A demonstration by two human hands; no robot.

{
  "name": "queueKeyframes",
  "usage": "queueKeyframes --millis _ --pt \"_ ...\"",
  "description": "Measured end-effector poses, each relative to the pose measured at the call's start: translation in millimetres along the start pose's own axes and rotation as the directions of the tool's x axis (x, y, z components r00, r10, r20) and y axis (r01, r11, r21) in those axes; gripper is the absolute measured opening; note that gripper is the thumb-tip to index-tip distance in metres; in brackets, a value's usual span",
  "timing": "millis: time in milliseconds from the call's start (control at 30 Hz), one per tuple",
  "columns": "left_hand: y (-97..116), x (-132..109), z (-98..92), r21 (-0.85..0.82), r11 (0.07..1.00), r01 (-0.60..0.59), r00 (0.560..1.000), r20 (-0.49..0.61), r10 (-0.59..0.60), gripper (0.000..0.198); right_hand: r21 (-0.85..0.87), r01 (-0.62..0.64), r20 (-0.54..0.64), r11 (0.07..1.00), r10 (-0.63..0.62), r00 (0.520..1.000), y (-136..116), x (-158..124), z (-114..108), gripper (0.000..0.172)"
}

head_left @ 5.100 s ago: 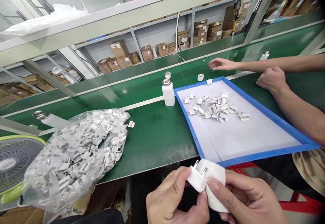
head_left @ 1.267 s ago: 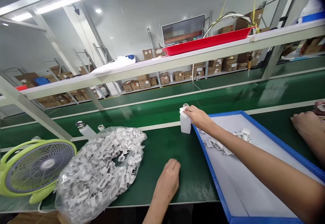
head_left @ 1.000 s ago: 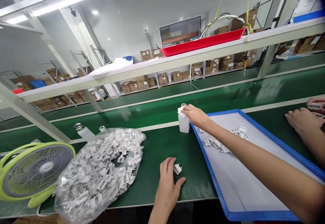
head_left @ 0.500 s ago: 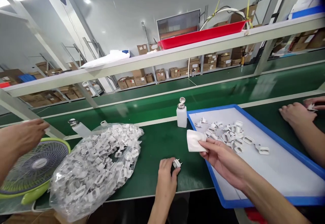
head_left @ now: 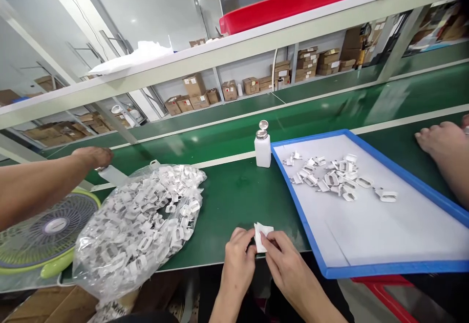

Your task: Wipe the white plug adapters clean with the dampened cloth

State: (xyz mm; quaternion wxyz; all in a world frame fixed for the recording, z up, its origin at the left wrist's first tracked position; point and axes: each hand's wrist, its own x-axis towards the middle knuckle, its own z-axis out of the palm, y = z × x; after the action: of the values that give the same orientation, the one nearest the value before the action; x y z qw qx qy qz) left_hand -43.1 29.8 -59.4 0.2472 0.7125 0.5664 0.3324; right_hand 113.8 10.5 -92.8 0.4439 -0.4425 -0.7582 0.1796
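Close to the table's front edge, my left hand (head_left: 239,259) is closed in a pinch; the white plug piece it holds is covered by a folded white wipe (head_left: 261,237). My right hand (head_left: 289,264) grips this wipe and presses it against the piece, so the two hands nearly touch. To the right, several white plug pieces (head_left: 342,176) lie in a blue-rimmed white tray (head_left: 384,235). A clear plastic bag (head_left: 88,264) full of similar pieces sits to the left. Behind my hands stands a white pump bottle (head_left: 263,152) with a metal top.
A green fan (head_left: 51,225) lies at the left. One co-worker's arm (head_left: 44,181) reaches over it to a second white bottle (head_left: 113,175). Another person's hand (head_left: 443,139) rests beyond the tray. A shelf with a red tray (head_left: 300,1) runs above the green belt (head_left: 220,142).
My right hand has brought the wipe down and left from beside the tray onto the plug piece in my left hand. The left co-worker's hand has moved right to the bottle. The view has tilted down.
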Motion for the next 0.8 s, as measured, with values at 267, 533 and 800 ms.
queueKeyframes --millis 267,533,800 --pt "-11.2 -2.0 6.2 0.004 0.999 -0.053 0.998 -0.02 0.053 0.051 -0.006 0.098 0.132 0.995 -0.096 0.987 3.2 -9.9 -3.1 0.044" --pt "-6.5 -1.2 6.7 -0.036 0.998 -0.057 0.998 -0.031 0.055 0.052 -0.04 0.032 0.106 0.999 -0.027 0.994 5.4 26.1 -1.8 0.026" --pt "-11.8 -1.6 10.4 -0.209 0.977 0.047 0.99 -0.122 -0.074 0.048 -0.065 0.134 -0.016 0.989 -0.135 0.991 0.3 -19.8 6.5 0.048"
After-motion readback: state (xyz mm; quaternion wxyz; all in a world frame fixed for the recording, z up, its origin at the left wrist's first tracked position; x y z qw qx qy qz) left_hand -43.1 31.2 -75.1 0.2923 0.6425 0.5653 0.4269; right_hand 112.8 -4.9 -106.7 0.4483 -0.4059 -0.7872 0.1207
